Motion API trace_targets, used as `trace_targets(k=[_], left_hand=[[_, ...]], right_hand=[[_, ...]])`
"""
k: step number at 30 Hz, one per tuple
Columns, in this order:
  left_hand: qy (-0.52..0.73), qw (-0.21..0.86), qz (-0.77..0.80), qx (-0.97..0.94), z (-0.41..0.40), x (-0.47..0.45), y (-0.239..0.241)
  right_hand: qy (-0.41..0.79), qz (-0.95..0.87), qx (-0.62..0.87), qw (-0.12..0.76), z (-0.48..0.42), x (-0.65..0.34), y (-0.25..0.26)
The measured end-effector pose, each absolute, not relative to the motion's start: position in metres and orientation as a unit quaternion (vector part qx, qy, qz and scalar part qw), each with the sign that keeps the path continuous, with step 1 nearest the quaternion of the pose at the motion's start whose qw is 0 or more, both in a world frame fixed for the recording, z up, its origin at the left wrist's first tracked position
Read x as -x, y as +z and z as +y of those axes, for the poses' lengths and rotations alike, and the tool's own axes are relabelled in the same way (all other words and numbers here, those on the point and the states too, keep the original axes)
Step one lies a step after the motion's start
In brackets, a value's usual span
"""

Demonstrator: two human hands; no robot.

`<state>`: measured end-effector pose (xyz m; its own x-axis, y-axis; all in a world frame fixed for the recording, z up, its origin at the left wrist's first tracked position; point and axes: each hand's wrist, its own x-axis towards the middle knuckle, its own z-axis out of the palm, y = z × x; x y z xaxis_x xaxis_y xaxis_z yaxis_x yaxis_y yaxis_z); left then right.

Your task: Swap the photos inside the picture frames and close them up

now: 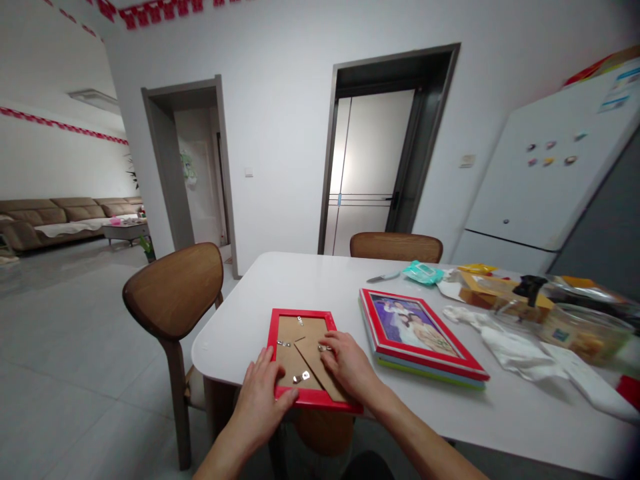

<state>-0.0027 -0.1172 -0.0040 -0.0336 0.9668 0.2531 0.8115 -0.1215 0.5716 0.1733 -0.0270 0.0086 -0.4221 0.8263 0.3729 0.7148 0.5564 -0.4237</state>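
A red picture frame (273, 333) lies face down near the table's front edge, its brown backing board (313, 331) showing. A hinged stand flap (320, 367) runs diagonally across the board, and small metal clips (301, 377) sit along its sides. My left hand (260, 393) grips the lower left corner, fingers along the left side and thumb on the bottom rail. My right hand (350, 367) is over the right side with curled fingers at a metal clip (325, 348), partly covering it.
A stack of picture frames (420, 333), a red one with a photo on top, lies to the right. Behind are a knife (383, 277) and a teal packet (423, 273). Tissues (520, 343) and a clear plastic tub (583, 333) fill the right side. A wooden chair (175, 293) stands left.
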Motion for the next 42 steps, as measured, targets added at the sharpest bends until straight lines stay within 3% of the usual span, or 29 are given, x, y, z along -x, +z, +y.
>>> trace_targets(k=[12,42], left_hand=[[0.307,0.145,0.613,-0.713,-0.117,0.007,-0.004],[0.328,0.180,0.603,-0.705,-0.120,0.008,0.000]], right_hand=[[0.012,-0.820,0.539,0.190,-0.009,-0.176,0.008],[-0.026,-0.801,0.578,0.154,-0.005,-0.170,0.008]])
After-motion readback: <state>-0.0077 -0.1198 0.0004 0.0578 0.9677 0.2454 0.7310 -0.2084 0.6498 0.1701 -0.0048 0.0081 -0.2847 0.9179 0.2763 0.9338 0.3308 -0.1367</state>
